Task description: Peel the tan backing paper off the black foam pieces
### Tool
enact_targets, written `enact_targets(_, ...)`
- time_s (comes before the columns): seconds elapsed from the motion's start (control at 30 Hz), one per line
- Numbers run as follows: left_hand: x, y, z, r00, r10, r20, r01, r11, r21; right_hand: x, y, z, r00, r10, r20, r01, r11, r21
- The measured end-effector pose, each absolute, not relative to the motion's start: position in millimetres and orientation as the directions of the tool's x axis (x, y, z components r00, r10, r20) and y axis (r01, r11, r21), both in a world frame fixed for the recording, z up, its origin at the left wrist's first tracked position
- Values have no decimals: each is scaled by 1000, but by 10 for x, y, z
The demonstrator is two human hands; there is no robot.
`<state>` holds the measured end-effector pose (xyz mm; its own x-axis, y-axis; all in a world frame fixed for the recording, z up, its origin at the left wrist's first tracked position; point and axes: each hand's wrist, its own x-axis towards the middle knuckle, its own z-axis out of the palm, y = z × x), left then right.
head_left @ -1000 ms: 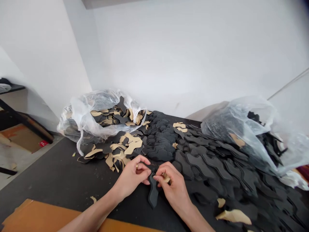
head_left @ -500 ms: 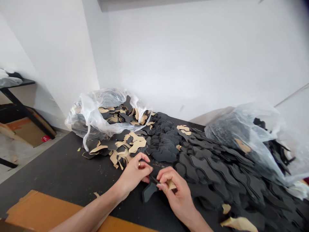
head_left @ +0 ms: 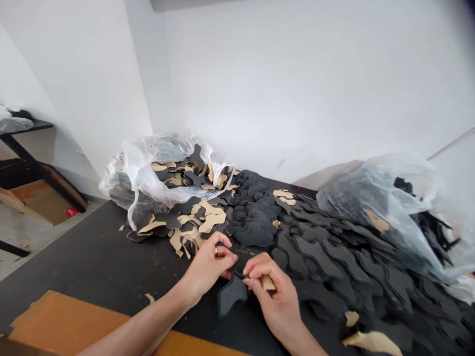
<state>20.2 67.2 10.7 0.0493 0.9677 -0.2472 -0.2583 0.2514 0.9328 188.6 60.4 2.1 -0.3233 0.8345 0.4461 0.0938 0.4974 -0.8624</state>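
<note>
Nearest the camera, a sheet of brown cardboard (head_left: 63,324) lies over the front edge of the dark table (head_left: 92,267). Just beyond it, the 2 hands meet over 1 black piece (head_left: 229,297), a flat foam-like cut-out resting on the table between the wrists.

The left hand (head_left: 210,269), with a ring (head_left: 216,251) on 1 finger, is closed in a pinch on the top edge of the piece. The right hand (head_left: 276,296) is closed too, thumb and forefinger nipping a curl of tan backing (head_left: 267,283) at that same edge.

The pinch points sit almost touching, so there is little purchase. A sharp tug could snap the thin backing and leave a strip stuck to the black face. Pulling at a steep angle could crease or stretch the soft piece. If the left pinch slackens, the whole piece would lift with the backing instead of parting from it.

To the right, a loose tan scrap (head_left: 373,341) lies near the spread of black cut-outs (head_left: 326,257). A careless wrist could sweep scraps in among them, or knock the overlapped rows out of order.

Further back, a mixed heap (head_left: 193,225) of tan and black bits spills from the left bag (head_left: 148,168). The right bag (head_left: 374,198) slumps over more black pieces, and either bag looks liable to shed more onto the table
</note>
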Motion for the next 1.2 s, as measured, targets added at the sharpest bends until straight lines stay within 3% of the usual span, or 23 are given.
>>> enact_targets(0.1,201,677,98,32,966,-256,-242,255,936,1894,599,43,-366,763,533,83,597,-798)
enact_targets(0.27,182,677,105,26,964,-264,-234,262,936,1902,580,70,-413,728,547,9,604,-797)
enact_targets(0.53,160,654,180,77,968,-238,-271,250,929,1843,586,17,-287,903,320,61,350,-935)
enact_targets(0.7,145,633,203,103,969,-223,-273,243,931,1836,612,19,-210,951,225,83,247,-966)
enact_targets(1.2,138,592,225,114,976,-186,-282,211,936,1819,624,6,-162,958,235,94,252,-963)
